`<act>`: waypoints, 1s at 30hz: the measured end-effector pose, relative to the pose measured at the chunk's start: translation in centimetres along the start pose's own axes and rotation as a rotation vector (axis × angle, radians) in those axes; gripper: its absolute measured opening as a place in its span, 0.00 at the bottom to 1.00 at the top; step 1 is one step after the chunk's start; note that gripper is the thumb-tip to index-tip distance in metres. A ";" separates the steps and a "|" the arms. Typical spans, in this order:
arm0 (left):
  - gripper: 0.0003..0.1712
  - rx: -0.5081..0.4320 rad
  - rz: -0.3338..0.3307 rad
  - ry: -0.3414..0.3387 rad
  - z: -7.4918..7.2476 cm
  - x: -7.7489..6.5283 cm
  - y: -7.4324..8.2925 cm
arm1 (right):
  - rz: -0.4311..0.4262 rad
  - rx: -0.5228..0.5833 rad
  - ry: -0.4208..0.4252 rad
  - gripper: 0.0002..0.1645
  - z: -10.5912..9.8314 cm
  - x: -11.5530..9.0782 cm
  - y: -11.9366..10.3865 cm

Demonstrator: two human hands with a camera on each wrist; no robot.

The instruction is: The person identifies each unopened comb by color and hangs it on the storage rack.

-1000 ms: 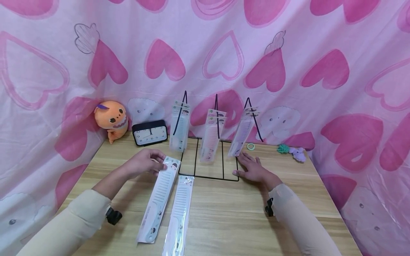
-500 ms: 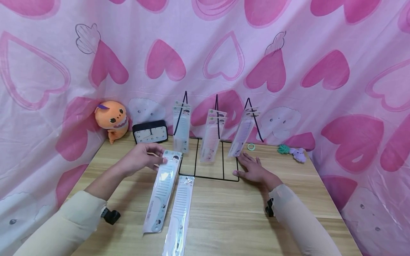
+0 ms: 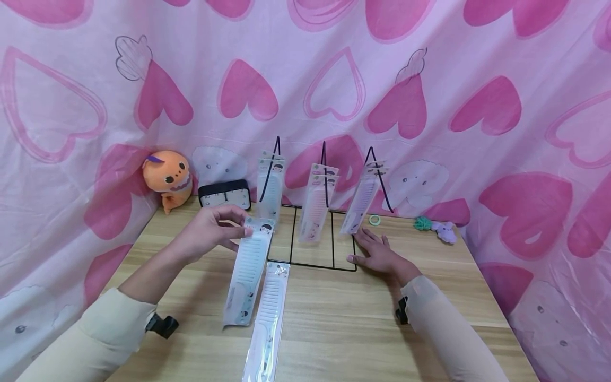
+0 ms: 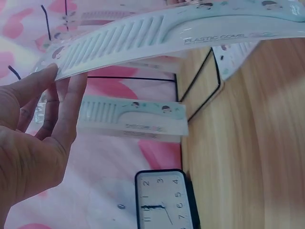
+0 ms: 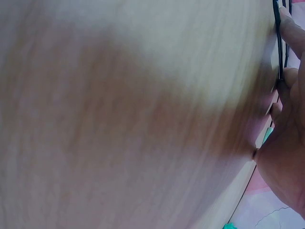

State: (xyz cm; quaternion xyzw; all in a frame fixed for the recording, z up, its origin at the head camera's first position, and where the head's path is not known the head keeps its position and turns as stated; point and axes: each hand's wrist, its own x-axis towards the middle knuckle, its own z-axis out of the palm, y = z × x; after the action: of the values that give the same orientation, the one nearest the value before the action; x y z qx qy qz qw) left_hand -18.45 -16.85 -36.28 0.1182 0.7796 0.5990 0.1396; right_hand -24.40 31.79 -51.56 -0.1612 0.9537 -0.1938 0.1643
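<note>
My left hand [image 3: 210,233] pinches the top end of a pale blue-green plastic comb [image 3: 248,276] in a clear packet, between thumb and fingers. The comb slants, its handle end toward me; in the left wrist view its packet [image 4: 143,40] reads "PLASTIC COMB". A black wire display rack [image 3: 312,264] stands just beyond. Packaged combs hang from its three hooks: blue-green combs [image 3: 271,185] at left, pink combs [image 3: 315,204] in the middle, purple combs [image 3: 361,199] at right. My right hand [image 3: 379,252] rests with extended fingers at the rack's right base wire.
Another packaged comb [image 3: 268,318] lies on the wooden table [image 3: 343,323] in front of the rack. A black-framed clock [image 3: 225,194] and an orange plush toy [image 3: 167,178] stand back left. A small ring [image 3: 374,219], a green item [image 3: 422,223] and a purple item [image 3: 445,232] lie back right.
My left hand has lifted the comb and carried it forward and slightly right, toward the left hook. The hand now covers the clock's lower part. My right hand stays put.
</note>
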 end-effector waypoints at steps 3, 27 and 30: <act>0.17 -0.011 0.013 0.032 0.0 -0.2 0.6 | -0.002 -0.001 0.000 0.61 0.0 0.0 0.0; 0.18 -0.059 0.057 0.137 -0.4 -0.1 2.7 | 0.011 0.014 -0.010 0.61 0.0 0.0 0.1; 0.17 -0.061 0.056 0.138 -0.4 0.0 2.8 | 0.018 0.010 -0.012 0.61 0.1 0.1 0.1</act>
State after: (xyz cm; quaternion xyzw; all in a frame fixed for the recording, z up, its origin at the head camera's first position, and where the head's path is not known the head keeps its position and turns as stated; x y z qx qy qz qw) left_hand -18.51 -16.49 -33.51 0.0940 0.7651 0.6329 0.0721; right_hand -24.45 31.84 -51.66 -0.1528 0.9532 -0.1961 0.1724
